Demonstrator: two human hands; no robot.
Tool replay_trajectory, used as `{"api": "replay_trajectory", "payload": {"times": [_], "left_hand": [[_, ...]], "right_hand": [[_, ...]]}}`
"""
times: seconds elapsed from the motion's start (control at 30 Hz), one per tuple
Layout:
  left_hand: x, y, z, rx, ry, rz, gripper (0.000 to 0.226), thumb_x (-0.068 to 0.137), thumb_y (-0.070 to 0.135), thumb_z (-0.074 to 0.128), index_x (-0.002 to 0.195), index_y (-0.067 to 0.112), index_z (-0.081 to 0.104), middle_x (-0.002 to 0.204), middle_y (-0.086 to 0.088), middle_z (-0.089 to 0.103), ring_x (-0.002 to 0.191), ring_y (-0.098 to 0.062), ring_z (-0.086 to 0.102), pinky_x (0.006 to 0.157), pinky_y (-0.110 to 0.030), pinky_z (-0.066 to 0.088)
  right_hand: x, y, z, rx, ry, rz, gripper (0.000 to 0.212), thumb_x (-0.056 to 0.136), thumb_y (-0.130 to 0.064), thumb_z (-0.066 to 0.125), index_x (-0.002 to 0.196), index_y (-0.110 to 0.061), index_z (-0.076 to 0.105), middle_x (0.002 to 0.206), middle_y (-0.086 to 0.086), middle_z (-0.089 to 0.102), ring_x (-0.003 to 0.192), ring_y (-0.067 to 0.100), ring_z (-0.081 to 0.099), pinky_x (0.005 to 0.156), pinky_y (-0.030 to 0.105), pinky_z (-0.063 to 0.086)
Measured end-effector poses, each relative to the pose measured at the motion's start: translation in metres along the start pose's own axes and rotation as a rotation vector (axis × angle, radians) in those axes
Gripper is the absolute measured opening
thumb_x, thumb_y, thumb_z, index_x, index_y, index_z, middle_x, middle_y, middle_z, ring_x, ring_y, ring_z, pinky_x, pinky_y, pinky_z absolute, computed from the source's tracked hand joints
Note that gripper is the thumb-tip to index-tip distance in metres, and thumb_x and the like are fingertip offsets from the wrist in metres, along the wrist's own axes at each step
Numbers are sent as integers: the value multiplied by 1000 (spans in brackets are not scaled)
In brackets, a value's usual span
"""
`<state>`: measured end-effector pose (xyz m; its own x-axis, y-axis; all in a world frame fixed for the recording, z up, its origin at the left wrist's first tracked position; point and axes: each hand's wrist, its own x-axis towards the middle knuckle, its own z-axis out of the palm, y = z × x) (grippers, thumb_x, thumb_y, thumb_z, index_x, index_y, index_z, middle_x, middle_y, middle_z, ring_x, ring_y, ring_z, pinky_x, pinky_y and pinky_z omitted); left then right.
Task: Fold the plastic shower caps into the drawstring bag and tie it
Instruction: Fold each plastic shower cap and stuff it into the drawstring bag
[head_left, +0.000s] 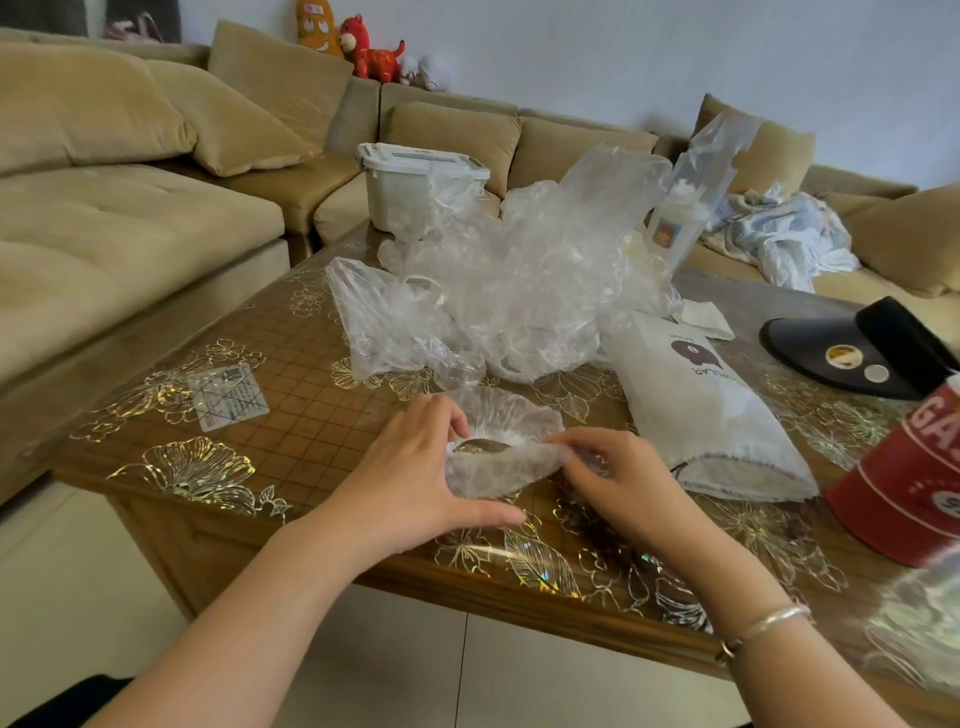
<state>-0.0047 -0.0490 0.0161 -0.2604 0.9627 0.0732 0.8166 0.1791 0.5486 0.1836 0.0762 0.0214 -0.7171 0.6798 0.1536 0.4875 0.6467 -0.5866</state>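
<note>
Clear crinkled plastic shower cap (506, 447) with white elastic rim: lies gathered on the near part of the table, opening upward. Heap of loose clear plastic shower caps (519, 291): piled behind it. White fabric drawstring bag (696, 405) with brown print: flat, just right of the heap.

- Both forearms are bare, with no sleeves in view.
- A thin, silver-toned bangle (763, 626) circles the right wrist, at near right.
- The left hand (415, 478) and the right hand (618, 480) are ungloved, with short nails.
</note>
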Motion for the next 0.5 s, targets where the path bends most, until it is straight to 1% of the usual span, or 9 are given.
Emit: {"api": "replay_trajectory", "payload": {"times": [0.07, 0.1, 0.13, 0.2, 0.27, 0.33, 0.4, 0.47, 0.5], "left_hand": [[-1, 0, 1, 26, 11, 26, 70, 67, 69, 70, 111, 32, 31, 117, 15, 33, 109, -3, 37, 94, -22, 36], [-1, -1, 1, 9, 41, 30, 56, 76, 57, 72, 108, 30, 34, 115, 14, 36, 105, -4, 41, 89, -17, 36], [0, -1, 1, -31, 86, 23, 39, 85, 43, 69, 105, 28, 38, 111, 13, 41, 97, -3, 45, 79, -11, 37], [3, -3, -3, -148, 166, -46, 10, 97, 26, 56, 95, 22, 48, 96, 13, 51, 76, 2, 48, 59, -12, 36], [8, -9, -4, -237, 217, -111, 16, 100, 24, 51, 87, 16, 56, 78, 11, 53, 57, 0, 43, 50, -14, 32], [11, -14, -4, -294, 251, -158, 27, 102, 23, 49, 80, 11, 60, 62, 7, 47, 48, -4, 37, 44, -14, 30], [14, -17, -3, -303, 296, -203, 34, 102, 23, 48, 73, 9, 60, 57, 5, 43, 44, -5, 36, 42, -14, 31], [15, -18, 1, -265, 341, -231, 38, 102, 26, 47, 69, 10, 56, 56, 3, 48, 43, -5, 44, 43, -15, 35], [16, -19, 3, -232, 364, -236, 39, 102, 30, 45, 69, 12, 54, 58, 1, 53, 47, -4, 51, 47, -17, 40]], "right_hand": [[3, 3, 0, 105, 50, 51, 16, 98, -29, 56, 98, -29, 71, 89, -8, 72, 75, 2, 64, 67, 21, 53], [4, 3, 0, 152, 58, 73, 17, 98, -31, 56, 94, -26, 72, 85, -5, 71, 67, 4, 61, 61, 21, 51], [5, 3, 1, 189, 57, 95, 20, 99, -30, 55, 90, -22, 71, 79, -4, 69, 59, 2, 55, 55, 18, 45], [8, 2, 2, 217, 59, 138, 25, 100, -30, 53, 85, -17, 69, 63, -11, 59, 48, -1, 42, 50, 14, 36], [12, 2, 5, 224, 74, 175, 28, 100, -32, 52, 82, -16, 67, 59, -11, 54, 50, 1, 40, 54, 16, 35], [17, 2, 9, 222, 111, 201, 32, 99, -35, 53, 81, -12, 66, 63, -6, 55, 54, 7, 43, 59, 24, 38], [22, 1, 14, 190, 167, 227, 38, 98, -38, 53, 75, -9, 61, 63, -2, 52, 55, 10, 42, 57, 25, 36], [25, -1, 19, 118, 203, 250, 40, 99, -38, 52, 67, -14, 52, 58, -4, 46, 53, 11, 39, 52, 24, 31], [27, -2, 22, 76, 212, 259, 41, 99, -38, 51, 65, -15, 48, 57, -5, 45, 53, 11, 39, 52, 24, 30]]}}
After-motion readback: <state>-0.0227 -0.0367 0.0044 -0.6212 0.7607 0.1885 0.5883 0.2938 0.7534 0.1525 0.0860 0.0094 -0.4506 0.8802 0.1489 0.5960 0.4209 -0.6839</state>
